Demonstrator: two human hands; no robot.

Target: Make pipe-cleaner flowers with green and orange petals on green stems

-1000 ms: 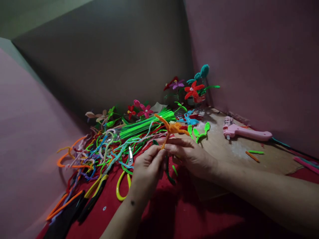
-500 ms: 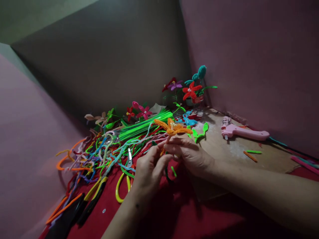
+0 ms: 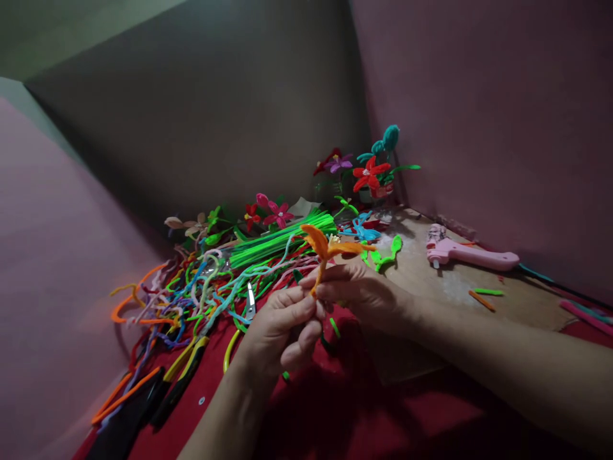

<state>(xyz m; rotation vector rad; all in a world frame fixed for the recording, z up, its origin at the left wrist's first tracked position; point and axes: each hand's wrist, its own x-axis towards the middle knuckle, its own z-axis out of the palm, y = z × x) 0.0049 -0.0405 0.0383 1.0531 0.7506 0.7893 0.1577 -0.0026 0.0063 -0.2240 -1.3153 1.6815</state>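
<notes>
An orange pipe-cleaner flower (image 3: pixel 330 246) with pale stamens stands up between my two hands. My left hand (image 3: pixel 287 329) pinches the lower part of its orange stem. Just above, the fingers of my right hand (image 3: pixel 361 291) close round the same stem. The stem's lower end is hidden by my fingers. Scissors (image 3: pixel 251 302) with a yellow handle lie partly behind my left hand. Green leaf pieces (image 3: pixel 387 255) rest on the board past my right hand. A short green snippet (image 3: pixel 334 328) lies on the red cloth below.
A heap of coloured pipe cleaners (image 3: pixel 191 294) and a green bundle (image 3: pixel 282 236) lie at left and centre. Yellow-and-black pliers (image 3: pixel 184 377) sit at front left. A pink glue gun (image 3: pixel 474 254) rests on the brown board (image 3: pixel 416 281). Finished flowers (image 3: pixel 371 174) stand behind.
The orange flower has tipped so its petals show more from the side. My left hand has turned and shifted its grip on the stem; my right hand has moved little.
</notes>
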